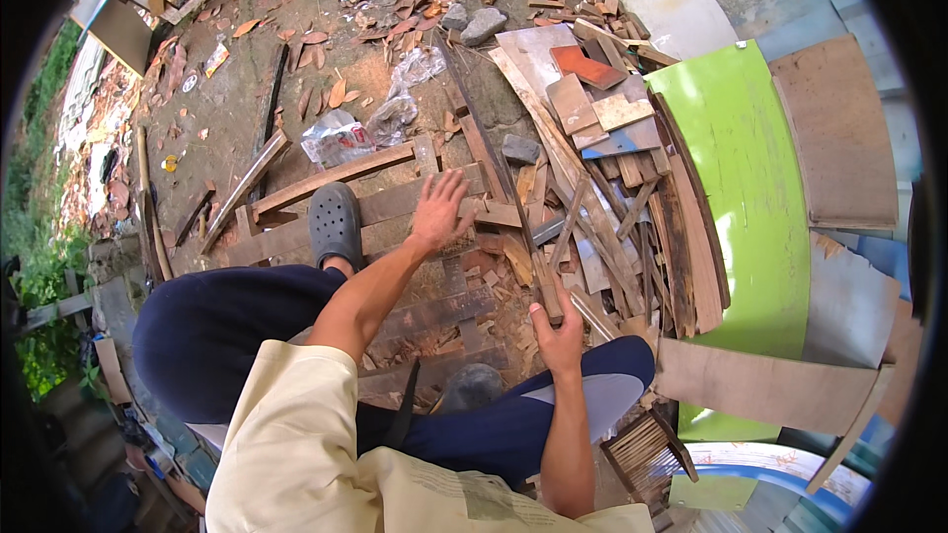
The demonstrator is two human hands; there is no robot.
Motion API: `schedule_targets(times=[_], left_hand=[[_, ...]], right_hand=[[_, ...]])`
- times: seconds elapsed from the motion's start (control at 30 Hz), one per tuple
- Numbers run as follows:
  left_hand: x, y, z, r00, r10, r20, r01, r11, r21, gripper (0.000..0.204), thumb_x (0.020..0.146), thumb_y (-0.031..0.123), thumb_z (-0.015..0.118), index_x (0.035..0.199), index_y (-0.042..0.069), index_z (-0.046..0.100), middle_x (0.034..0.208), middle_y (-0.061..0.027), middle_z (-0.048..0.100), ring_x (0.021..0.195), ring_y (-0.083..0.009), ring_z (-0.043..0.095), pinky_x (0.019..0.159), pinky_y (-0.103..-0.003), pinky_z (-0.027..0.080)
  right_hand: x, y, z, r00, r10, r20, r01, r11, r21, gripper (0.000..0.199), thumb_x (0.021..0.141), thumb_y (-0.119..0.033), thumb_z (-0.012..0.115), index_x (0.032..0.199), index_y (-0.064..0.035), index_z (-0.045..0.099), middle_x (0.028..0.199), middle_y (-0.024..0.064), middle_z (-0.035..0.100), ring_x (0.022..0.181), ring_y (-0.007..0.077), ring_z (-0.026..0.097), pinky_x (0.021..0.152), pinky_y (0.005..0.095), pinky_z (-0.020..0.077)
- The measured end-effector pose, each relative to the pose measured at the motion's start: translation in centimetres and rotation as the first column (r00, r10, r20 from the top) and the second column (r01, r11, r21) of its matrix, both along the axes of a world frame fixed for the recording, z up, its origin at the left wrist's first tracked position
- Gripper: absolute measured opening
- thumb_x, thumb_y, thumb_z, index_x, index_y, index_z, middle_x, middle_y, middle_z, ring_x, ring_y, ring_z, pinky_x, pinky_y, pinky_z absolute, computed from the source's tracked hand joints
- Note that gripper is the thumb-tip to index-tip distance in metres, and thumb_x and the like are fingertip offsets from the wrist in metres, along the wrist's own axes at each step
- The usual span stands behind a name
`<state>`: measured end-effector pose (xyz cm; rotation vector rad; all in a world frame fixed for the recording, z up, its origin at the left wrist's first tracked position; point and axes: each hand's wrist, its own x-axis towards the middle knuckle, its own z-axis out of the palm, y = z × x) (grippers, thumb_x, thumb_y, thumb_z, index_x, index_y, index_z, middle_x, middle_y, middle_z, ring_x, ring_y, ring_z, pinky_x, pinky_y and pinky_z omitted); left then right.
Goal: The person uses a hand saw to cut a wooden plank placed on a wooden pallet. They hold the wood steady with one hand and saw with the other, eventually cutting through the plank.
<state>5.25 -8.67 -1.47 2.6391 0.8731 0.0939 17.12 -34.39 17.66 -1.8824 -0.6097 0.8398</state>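
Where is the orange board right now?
The orange board lies in the head view's upper part, right of centre, atop the wood scraps, left of the green panel.

This is an outdoor yard, a rough open-air work spot. Dry leaves (338, 93) litter the bare ground (232, 114), greenery (44, 281) grows at the edge, and wood offcuts (571, 107) lie heaped beside a lime-green panel (741, 158).

Lettering goes unread in this yard scene, with red print on a crumpled clear plastic wrapper (338, 140) just beyond the grey clog (336, 221) and small print on the cream shirt (395, 482), nearer than the clog, both indistinct.
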Motion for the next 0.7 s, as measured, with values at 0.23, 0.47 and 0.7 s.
schedule_targets(times=[0.23, 0.47, 0.7], left_hand=[[-6.4, 4.0, 0.7, 0.911, 0.238, -0.338, -0.259, 0.966, -0.019, 0.113, 0.077, 0.081, 0.066, 0.152, 0.002, 0.035, 0.151, -0.0194, 0.042, 0.145, -0.0345, 0.035, 0.121, -0.053, 0.023], [-5.9, 4.8, -0.3, 0.912, 0.232, -0.34, -0.249, 0.968, -0.008, 0.103, 0.078, 0.084, 0.062, 0.138, 0.002, 0.049, 0.127, -0.016, 0.055, 0.123, -0.0326, 0.052, 0.109, -0.051, 0.035], [-6.0, 9.7, 1.3, 0.912, 0.095, -0.4, -0.213, 0.942, -0.261, 0.101, 0.086, 0.086, 0.048, 0.14, 0.0, 0.052, 0.135, -0.0231, 0.06, 0.126, -0.0398, 0.058, 0.103, -0.052, 0.046]], right_hand=[[-1.4, -1.3, 2.2, 0.99, 0.13, 0.059, -0.128, 0.991, -0.039, 0.058, 0.093, -0.01, 0.067, 0.147, 0.0057, 0.052, 0.123, 0.0247, 0.071, 0.114, 0.0247, 0.069, 0.099, 0.0347, 0.0504], [-2.2, -2.1, 2.5, 0.986, 0.142, 0.089, -0.145, 0.989, 0.026, 0.058, 0.092, -0.009, 0.067, 0.146, 0.0064, 0.051, 0.123, 0.0259, 0.071, 0.115, 0.0273, 0.069, 0.098, 0.0345, 0.0505], [-2.8, -1.6, 4.1, 0.987, 0.159, 0.034, -0.159, 0.987, -0.006, 0.057, 0.093, -0.008, 0.067, 0.146, 0.0064, 0.051, 0.127, 0.0272, 0.069, 0.119, 0.0273, 0.067, 0.102, 0.0349, 0.0488]])
